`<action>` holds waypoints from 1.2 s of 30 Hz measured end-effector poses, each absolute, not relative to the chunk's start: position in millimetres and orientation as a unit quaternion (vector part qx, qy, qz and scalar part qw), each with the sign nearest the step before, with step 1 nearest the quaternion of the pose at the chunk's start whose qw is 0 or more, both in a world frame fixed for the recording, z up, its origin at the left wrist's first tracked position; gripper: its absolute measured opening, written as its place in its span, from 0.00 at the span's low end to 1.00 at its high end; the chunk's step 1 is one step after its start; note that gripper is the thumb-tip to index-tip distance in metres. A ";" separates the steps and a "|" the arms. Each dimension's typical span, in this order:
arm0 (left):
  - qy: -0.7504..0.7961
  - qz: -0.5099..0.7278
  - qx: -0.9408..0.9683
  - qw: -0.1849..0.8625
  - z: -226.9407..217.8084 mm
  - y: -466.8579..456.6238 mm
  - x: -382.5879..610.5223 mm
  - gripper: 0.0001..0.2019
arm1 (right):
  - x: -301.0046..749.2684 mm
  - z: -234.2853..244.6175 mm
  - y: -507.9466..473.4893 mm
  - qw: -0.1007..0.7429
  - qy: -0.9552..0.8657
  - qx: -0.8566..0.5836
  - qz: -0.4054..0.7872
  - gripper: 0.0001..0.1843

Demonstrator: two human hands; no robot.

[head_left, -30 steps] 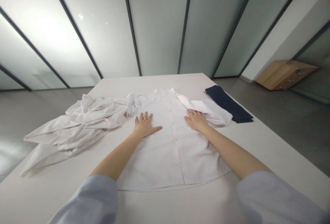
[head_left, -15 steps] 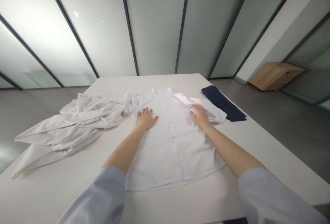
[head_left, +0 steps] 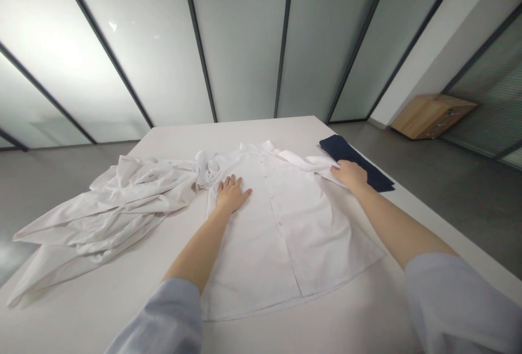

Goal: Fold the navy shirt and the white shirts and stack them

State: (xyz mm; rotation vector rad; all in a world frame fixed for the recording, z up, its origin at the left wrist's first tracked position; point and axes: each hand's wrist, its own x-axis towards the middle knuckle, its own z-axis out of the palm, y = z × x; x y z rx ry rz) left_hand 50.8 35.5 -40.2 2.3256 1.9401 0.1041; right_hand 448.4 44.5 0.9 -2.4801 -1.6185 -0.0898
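Note:
A white button-up shirt point(head_left: 265, 234) lies front side up on the white table point(head_left: 179, 136), its collar at the far end and its hem toward me. My left hand point(head_left: 232, 195) rests flat on the shirt's left part, fingers spread. Out to the right, my right hand point(head_left: 351, 174) grips the end of the shirt's right sleeve point(head_left: 320, 165), fingers closed around the cloth. The sleeve stretches from the shoulder to that hand. Just beyond the right hand lies a folded dark navy cloth point(head_left: 346, 153).
A crumpled heap of white cloth point(head_left: 134, 202) covers the table's left side, touching the shirt near its left shoulder. Frosted glass panels point(head_left: 240, 44) stand behind the table. On the floor at the right is a wooden cabinet point(head_left: 428, 116).
My right hand has moved right, from resting on the shirt to gripping the sleeve end. The sleeve is drawn outward and the shirt's right hem corner has spread right. My left hand stays put.

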 end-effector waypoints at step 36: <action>0.499 0.114 0.848 0.136 -29.9 11.3 88.4 0.26 | 335.3 -63.9 17.9 0.158 -0.806 -0.570 0.001 0.23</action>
